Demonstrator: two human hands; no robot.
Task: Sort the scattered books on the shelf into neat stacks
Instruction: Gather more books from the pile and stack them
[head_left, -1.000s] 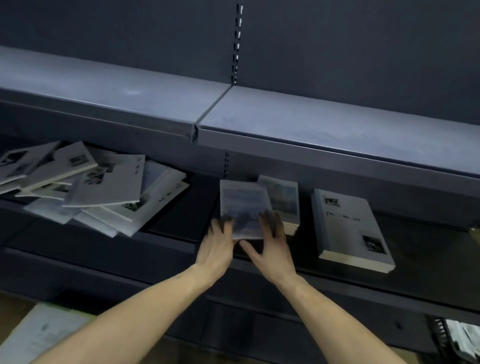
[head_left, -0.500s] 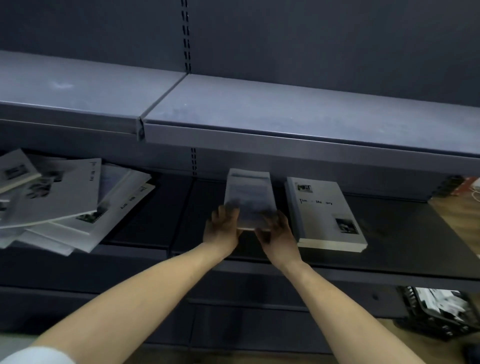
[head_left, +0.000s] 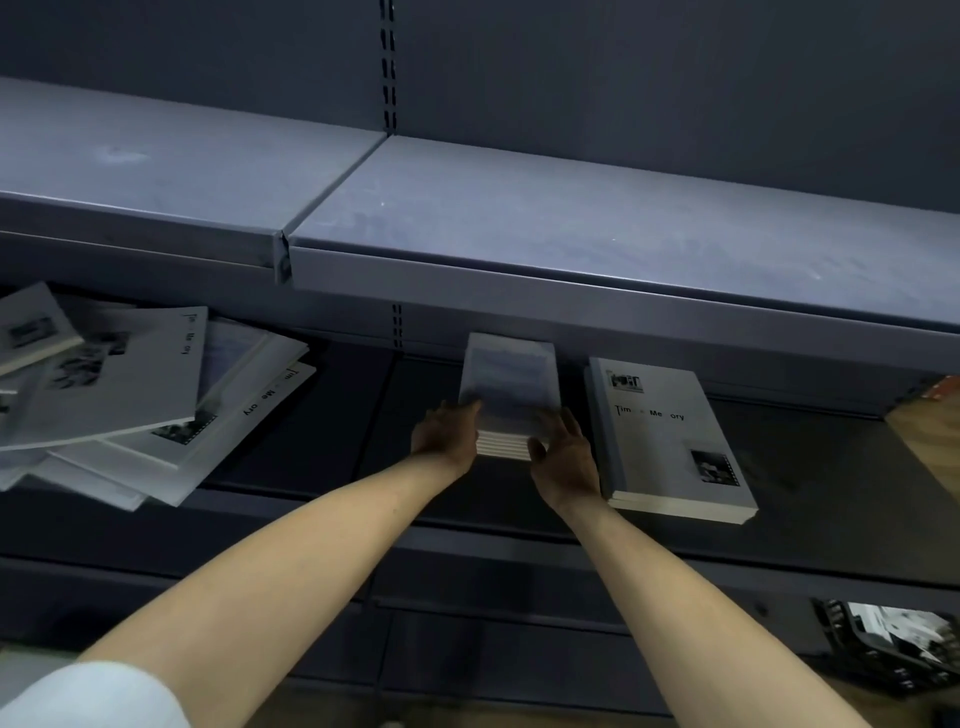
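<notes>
A dark crate (head_left: 893, 649) holding pale printed matter sits low at the right. Bare wooden flooring (head_left: 930, 441) shows beyond the shelving's right end.

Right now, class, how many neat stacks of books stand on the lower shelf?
2. The small stack sits mid-shelf between the left hand and right hand; the larger stack lies just right of it. The loose pile at left is unsorted.

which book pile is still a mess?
The fanned heap of white books at the shelf's left end: covers skewed and overlapping. The small stack between both hands and the larger "Time Memory" stack sit squared.
</notes>
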